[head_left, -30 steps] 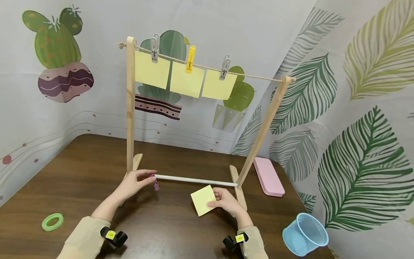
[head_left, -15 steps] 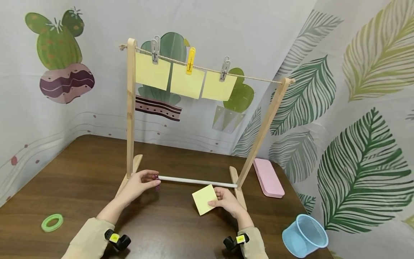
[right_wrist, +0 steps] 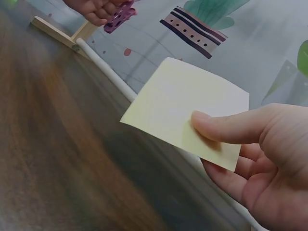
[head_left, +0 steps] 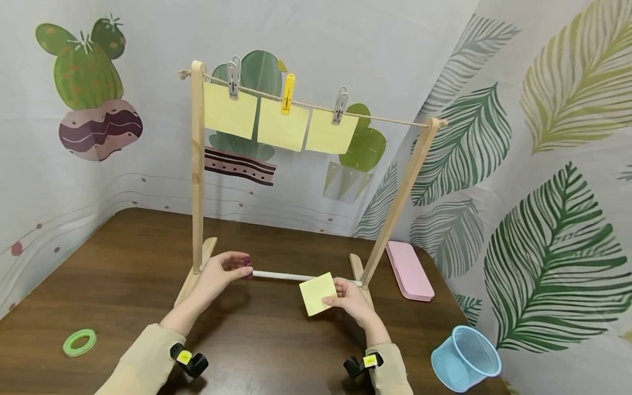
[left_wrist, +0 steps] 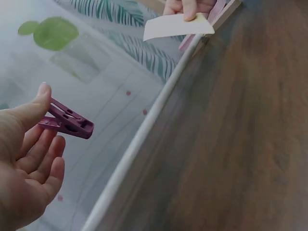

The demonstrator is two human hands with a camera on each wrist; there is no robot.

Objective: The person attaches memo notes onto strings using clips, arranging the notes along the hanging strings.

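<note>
My left hand (head_left: 222,272) pinches a purple clothespin (left_wrist: 67,120) between thumb and fingers; in the head view the fingers mostly cover it. A yellow sticky note (head_left: 316,293) is held by my right hand (head_left: 353,300), the thumb lying on its face in the right wrist view (right_wrist: 185,106). Both hands are above the table, in front of the wooden rack. Along the rack's rope (head_left: 385,119) hang several things: three yellow notes (head_left: 282,125), each under its own clip. The middle clothespin (head_left: 288,94) is yellow; the outer two (head_left: 234,77) are grey.
The rack has a left post (head_left: 197,164), a right post (head_left: 402,195) and a white lower bar (head_left: 281,275). A pink case (head_left: 410,270) lies right of it. A blue mesh basket (head_left: 464,359) stands at the front right, a green ring (head_left: 79,343) at the left.
My left hand has moved right and slightly up with the purple clothespin. My right hand has raised the note a little and shifted it right, turning it.
</note>
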